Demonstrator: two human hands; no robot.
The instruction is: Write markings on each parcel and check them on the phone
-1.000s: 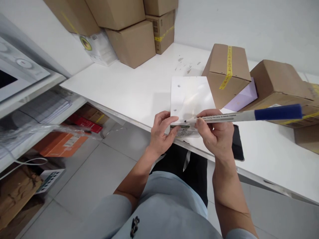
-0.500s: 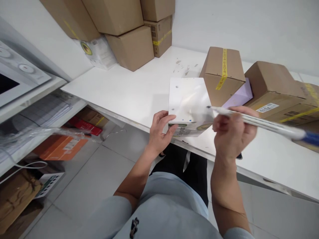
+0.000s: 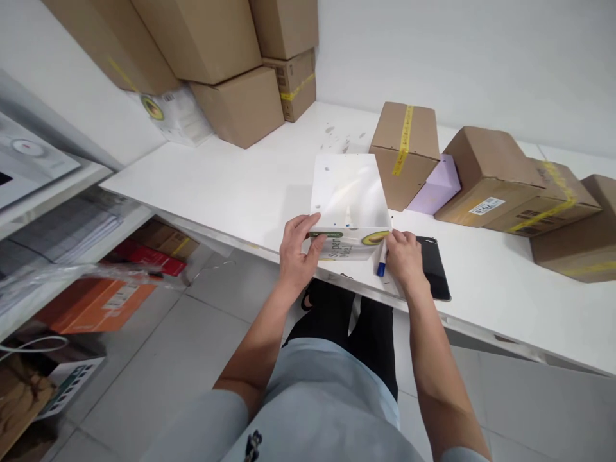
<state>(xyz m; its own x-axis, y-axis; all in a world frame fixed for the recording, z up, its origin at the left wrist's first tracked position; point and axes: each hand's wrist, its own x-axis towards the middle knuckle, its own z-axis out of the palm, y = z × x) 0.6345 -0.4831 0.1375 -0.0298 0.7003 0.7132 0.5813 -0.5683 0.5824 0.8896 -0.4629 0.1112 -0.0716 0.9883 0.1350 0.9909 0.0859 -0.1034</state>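
Observation:
A white box (image 3: 349, 189) with an avocado picture and "Super" lettering on its front sits near the table's front edge. My left hand (image 3: 297, 247) grips its front left corner, thumb on the front and fingers over the top edge. Beside the box's right front corner is my right hand (image 3: 404, 256), its fingers curled together on a white marker with a blue end (image 3: 381, 268). The marker's blue end points toward me, and its body is partly hidden by the fingers and box. A black tablet or phone (image 3: 436, 269) lies right of that hand.
Brown cartons (image 3: 240, 106) are stacked at the back left of the white table (image 3: 231, 173). More taped cartons (image 3: 407, 138) and a lilac box (image 3: 437, 186) line the back right. Shelves with a microwave (image 3: 29, 154) and an orange box (image 3: 103, 301) are at left.
My right hand has come down from above the box's right side to its front right corner. The marker has turned, its blue end now toward me. The black device has come into fuller view.

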